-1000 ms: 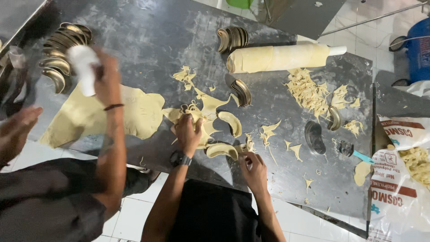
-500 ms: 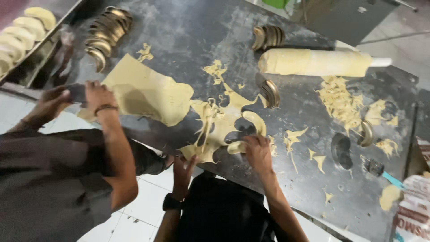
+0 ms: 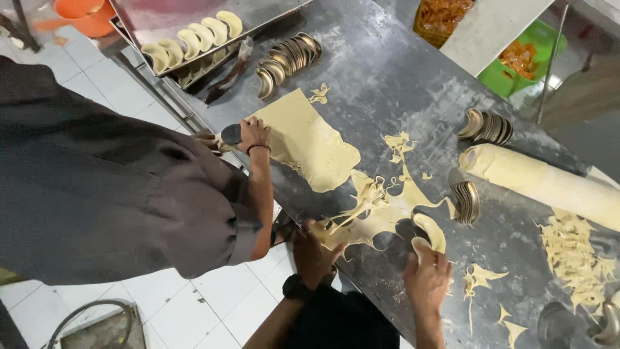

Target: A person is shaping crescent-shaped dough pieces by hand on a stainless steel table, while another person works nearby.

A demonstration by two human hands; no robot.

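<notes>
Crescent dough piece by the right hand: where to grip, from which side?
Judging by its pose, take the crescent dough piece at its near tip, coming from the person's side beside the right hand. It lies flat on the steel table, so pinch low at the edge; the cut-out scrap sheet crowds its left.

The long roll of pale dough [image 3: 549, 184] runs off the right edge. The left hand [image 3: 314, 253] hides the ragged dough offcut's end; its fingers cannot be made out. The steel tray [image 3: 258, 14] is cropped at the top.
</notes>
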